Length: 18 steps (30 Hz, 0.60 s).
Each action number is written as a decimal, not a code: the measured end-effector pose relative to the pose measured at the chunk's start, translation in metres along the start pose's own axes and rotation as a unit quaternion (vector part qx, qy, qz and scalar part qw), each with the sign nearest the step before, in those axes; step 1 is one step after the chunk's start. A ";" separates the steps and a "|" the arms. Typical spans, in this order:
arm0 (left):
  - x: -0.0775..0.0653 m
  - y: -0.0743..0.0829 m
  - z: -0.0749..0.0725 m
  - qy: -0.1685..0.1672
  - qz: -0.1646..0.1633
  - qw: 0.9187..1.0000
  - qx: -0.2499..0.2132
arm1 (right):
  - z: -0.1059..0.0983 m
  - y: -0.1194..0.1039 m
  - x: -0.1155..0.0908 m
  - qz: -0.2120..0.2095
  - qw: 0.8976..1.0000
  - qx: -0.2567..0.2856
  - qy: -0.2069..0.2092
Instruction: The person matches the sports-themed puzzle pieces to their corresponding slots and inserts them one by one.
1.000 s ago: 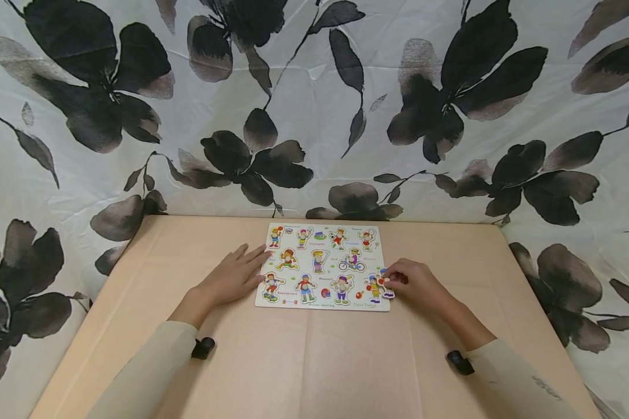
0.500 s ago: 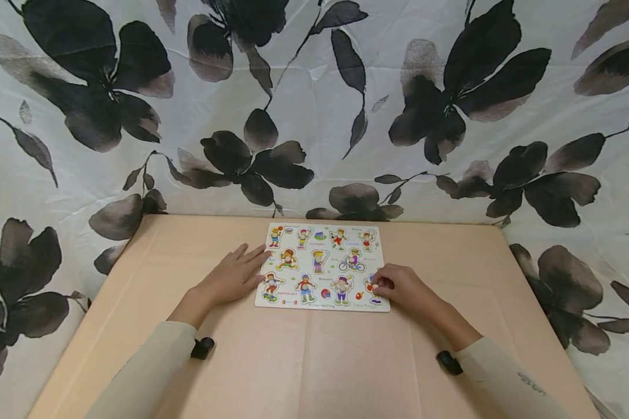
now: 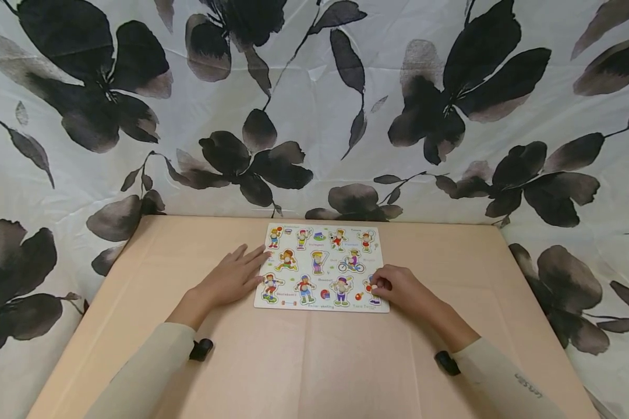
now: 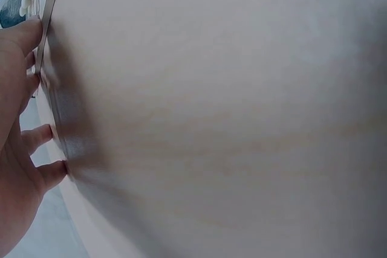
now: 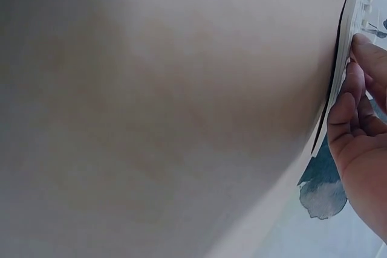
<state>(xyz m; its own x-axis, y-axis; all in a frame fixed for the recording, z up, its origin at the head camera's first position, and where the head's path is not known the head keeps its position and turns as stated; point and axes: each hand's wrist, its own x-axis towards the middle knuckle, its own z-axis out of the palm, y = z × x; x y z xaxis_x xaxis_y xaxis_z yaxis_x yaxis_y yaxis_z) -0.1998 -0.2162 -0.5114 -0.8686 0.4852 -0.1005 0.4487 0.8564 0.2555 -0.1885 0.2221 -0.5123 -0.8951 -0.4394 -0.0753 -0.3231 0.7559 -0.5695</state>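
Observation:
A white puzzle board (image 3: pixel 356 276) with colourful figures of children at sports lies flat on the table. My left hand (image 3: pixel 228 279) rests at the board's left edge, fingers spread and fairly straight; in the left wrist view the thumb (image 4: pixel 30 33) touches its edge. At the lower right corner, my right hand (image 3: pixel 402 289) pinches a child-shaped puzzle piece (image 3: pixel 375 301) between thumb and forefinger, over the matching spot. The fingers hide most of that piece. In the right wrist view, the curled fingers (image 5: pixel 341 113) sit right beside the board's edge.
The board lies near the far side of the light wooden-coloured table (image 3: pixel 314 361). Behind and around it hangs a white cloth (image 3: pixel 335 87) with dark flowers. A small black device (image 3: pixel 201 349) sits at the left wrist, another black device (image 3: pixel 447 362) at the right.
My right hand has moved left with the puzzle piece, from the board's right edge onto its lower right figure, and has stayed there in the last half second. My left hand stays put.

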 end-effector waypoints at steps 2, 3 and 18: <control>0.000 -0.001 0.000 -0.002 -0.003 1.000 -0.001 | 0.001 -0.001 0.001 0.001 1.000 0.002 0.000; -0.001 -0.002 0.001 -0.002 -0.004 1.000 -0.001 | 0.001 -0.002 0.002 0.000 1.000 0.003 -0.001; 0.002 -0.005 0.006 0.004 -0.007 1.000 -0.010 | -0.018 0.000 0.000 -0.017 0.999 -0.003 0.033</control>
<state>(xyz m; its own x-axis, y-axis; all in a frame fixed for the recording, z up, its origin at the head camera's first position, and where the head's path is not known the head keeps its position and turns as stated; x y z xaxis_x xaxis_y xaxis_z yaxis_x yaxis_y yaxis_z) -0.2024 -0.2182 -0.5183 -0.8762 0.4722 -0.0960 0.4329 0.8589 0.2736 -0.1938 0.2312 -0.4975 -0.9023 -0.4311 -0.0019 -0.3547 0.7448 -0.5652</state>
